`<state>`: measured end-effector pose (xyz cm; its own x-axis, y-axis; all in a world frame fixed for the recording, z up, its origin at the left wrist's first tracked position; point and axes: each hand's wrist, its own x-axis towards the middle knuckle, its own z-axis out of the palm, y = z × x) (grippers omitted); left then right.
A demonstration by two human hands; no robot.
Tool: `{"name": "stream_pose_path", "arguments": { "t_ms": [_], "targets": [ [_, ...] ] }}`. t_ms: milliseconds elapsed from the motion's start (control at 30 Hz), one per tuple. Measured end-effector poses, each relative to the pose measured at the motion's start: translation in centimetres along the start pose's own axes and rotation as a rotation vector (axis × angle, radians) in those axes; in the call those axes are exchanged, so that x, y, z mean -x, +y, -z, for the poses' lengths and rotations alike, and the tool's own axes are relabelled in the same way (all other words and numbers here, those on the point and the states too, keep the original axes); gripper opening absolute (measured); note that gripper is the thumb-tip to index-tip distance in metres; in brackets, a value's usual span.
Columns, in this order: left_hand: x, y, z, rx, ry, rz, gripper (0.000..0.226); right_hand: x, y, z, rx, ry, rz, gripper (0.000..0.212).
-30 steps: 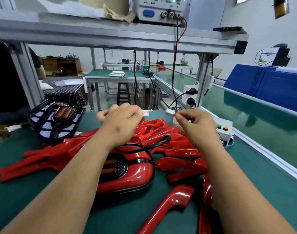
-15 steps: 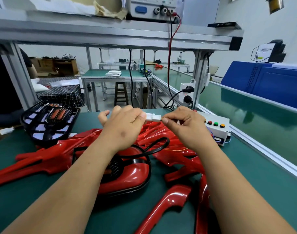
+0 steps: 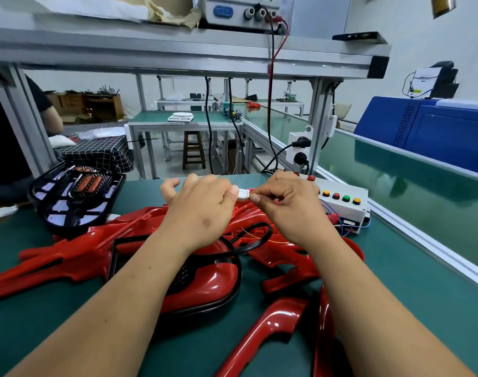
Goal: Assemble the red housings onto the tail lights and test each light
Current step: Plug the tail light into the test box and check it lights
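Head view: L hand (image 3: 202, 205) and R hand (image 3: 289, 205) meet above the bench centre, knuckles up. Btwn them sits a small white connector (image 3: 243, 194). L thumb + forefinger pinch its left end, the other L fingers curled in. R thumb + forefinger pinch its right end, the rest of the R fingers tucked under. One piece or two mated halves: can't tell.

Under the forearms the tail light (image 3: 213, 284) lies on the green mat (image 3: 395, 295), w/ a glossy red shell and black rim. A black cable (image 3: 248, 240) loops from it up toward the hands; its end is hidden behind them.

Loose red housings (image 3: 69, 254) are piled left of and behind the light, touching it. More lie front right, incl. a curved housing (image 3: 275, 322) just beside it.

White test box (image 3: 352, 213) stands near the R hand, to its right. On top is a row of 4 buttons: amber, red, green, amber. Any labels are too small to read. Thin blue + red wires show at its front edge.

Far left is a black lamp unit (image 3: 74, 197) w/ orange-red elements inside.

On the upper shelf is a pwr supply (image 3: 243, 9) w/ a blue button and round terminals; the panel print is too blurred to read. A red lead (image 3: 270, 104) drops from it behind the bench.

At right is a blue machine (image 3: 436, 131); no legible marking. Another person's arm (image 3: 50, 115) shows at the left edge.
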<state>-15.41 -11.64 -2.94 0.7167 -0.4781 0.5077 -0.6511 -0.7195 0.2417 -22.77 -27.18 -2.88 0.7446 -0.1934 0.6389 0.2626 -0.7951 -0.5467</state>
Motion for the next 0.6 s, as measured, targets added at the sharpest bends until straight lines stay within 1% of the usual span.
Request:
{"name": "stream_pose_path", "arguments": {
  "t_ms": [200,267,300,367,433,467,533,600],
  "targets": [
    [0.1,0.2,0.3,0.005,-0.046,0.01,0.045,0.0,0.3,-0.2,-0.09,-0.001,0.0,0.011],
    [0.1,0.3,0.8,0.008,-0.091,0.019,0.047,0.0,0.6,-0.3,-0.046,0.048,0.018,0.013],
    [0.1,0.1,1.3,0.019,-0.101,0.031,0.046,-0.1,0.9,-0.3,0.026,0.08,0.008,0.013],
    [0.3,-1.1,2.7,0.034,-0.079,0.094,0.047,-0.4,1.5,-0.1,0.259,0.127,-0.091,0.014],
    [1.1,-3.1,4.3,0.055,-0.037,0.205,0.047,-0.9,2.3,0.3,0.457,0.129,-0.277,0.021],
    [1.8,-4.2,4.9,0.085,-0.031,0.261,0.046,-1.3,2.6,0.4,0.527,0.102,-0.365,0.023],
    [3.7,-6.2,5.5,0.185,-0.047,0.331,0.044,-2.2,3.3,0.4,0.64,-0.018,-0.49,0.017],
    [5.7,-7.5,5.3,0.262,-0.063,0.374,0.041,-2.9,3.7,0.4,0.709,-0.175,-0.565,0.01]
  ]
}}
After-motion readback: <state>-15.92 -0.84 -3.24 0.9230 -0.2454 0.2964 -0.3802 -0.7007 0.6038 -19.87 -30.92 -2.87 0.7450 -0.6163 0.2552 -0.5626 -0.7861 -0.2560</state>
